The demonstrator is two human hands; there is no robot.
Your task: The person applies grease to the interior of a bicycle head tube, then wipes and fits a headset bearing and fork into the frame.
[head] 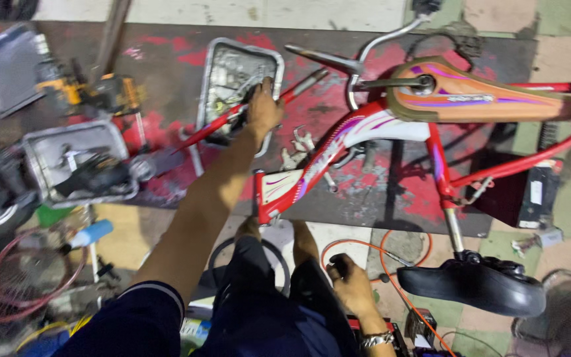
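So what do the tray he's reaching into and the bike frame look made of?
The tray looks like bare, dull grey metal, dented and shiny at the rim. The bike frame looks like glossy red-painted metal tubing with white and purple decals. The left hand reaches into the tray.

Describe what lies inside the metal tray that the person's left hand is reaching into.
The metal tray holds a jumble of small greyish metal parts, too blurred to tell apart. The left hand and a red bicycle tube crossing the tray cover its lower right part, so anything there is hidden.
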